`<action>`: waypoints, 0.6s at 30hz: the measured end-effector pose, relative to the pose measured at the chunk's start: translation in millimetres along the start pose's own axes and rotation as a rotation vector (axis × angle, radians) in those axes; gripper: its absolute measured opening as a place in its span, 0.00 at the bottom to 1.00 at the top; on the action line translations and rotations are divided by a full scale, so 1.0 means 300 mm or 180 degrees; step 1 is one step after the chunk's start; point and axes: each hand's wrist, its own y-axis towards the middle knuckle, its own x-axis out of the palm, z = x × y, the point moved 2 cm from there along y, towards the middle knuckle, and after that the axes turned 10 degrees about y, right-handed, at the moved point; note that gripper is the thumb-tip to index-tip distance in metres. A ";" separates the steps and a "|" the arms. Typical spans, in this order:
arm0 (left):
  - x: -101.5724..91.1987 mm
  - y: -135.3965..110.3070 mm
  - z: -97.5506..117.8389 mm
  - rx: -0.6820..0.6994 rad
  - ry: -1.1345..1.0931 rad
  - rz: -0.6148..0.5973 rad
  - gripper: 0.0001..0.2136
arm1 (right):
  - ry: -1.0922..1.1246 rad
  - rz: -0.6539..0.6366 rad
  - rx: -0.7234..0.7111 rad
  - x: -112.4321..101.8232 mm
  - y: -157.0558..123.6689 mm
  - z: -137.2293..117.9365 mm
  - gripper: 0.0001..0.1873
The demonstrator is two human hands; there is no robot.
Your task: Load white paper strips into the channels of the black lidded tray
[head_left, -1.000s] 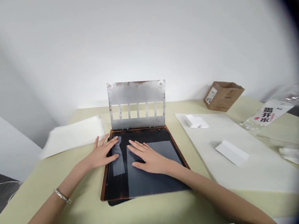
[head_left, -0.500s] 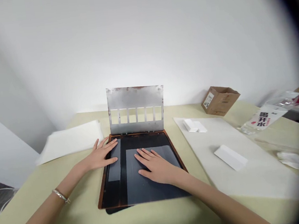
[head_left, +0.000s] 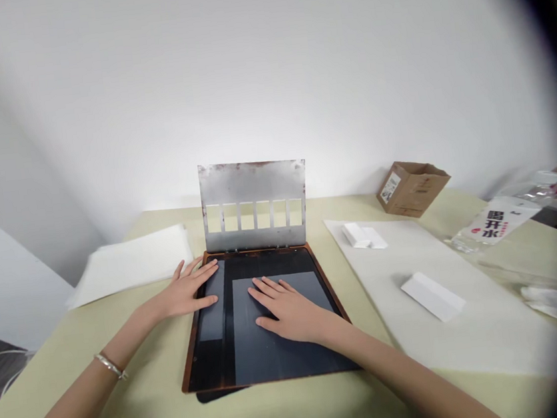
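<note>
A black board with a brown rim [head_left: 192, 353] lies on the table, and a metal plate [head_left: 250, 182] with a row of rectangular cut-outs stands raised at its far edge. On the board are a large translucent sheet [head_left: 271, 364] and a narrow translucent strip [head_left: 211, 324] to its left. My left hand [head_left: 187, 292] rests with fingers spread on the strip and the board's left rim. My right hand [head_left: 287, 308] lies flat, fingers stretched out, on the large sheet. Neither hand grips anything.
White sheets [head_left: 128, 263] lie stacked at the left. To the right, a pale mat [head_left: 394, 303] carries small white papers [head_left: 362, 234] and a folded white piece [head_left: 433, 295]. A brown paper bag [head_left: 411, 188] and a printed plastic bag [head_left: 498, 221] are farther right.
Both hands keep nearly the same place and pose. The view has shifted very slightly; nothing was picked up or let go.
</note>
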 end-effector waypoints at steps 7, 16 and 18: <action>-0.066 0.011 0.055 0.0186 0.0062 0.0107 0.29 | -0.0129 -0.0044 -0.0003 -0.005 0.011 -0.005 0.31; -0.074 0.077 0.276 0.0623 0.0260 -0.0104 0.33 | -0.0607 -0.0249 0.0285 -0.042 0.075 -0.017 0.29; -0.064 0.084 0.285 0.0559 0.0312 -0.0153 0.33 | -0.0714 -0.0286 0.0366 -0.048 0.079 -0.012 0.29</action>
